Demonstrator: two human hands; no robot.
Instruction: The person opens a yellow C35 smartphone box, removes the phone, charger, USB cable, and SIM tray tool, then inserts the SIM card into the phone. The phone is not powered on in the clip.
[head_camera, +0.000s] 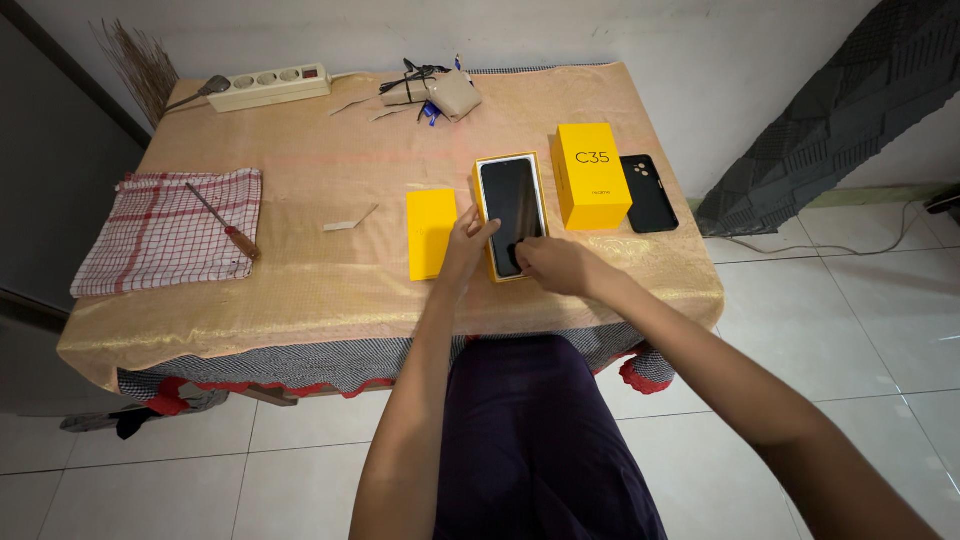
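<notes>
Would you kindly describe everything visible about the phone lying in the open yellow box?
The phone is a dark slab with a glossy black screen facing up, switched off as far as can be seen. It lies flat in a shallow yellow box tray on the tan tablecloth. The left hand touches its near left edge; the right hand rests at its near end.

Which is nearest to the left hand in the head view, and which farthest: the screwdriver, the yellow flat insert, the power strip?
From the left hand:
1. Yellow flat insert, just to its left.
2. Screwdriver, on the checked cloth, far left.
3. Power strip, back-left edge.
</notes>
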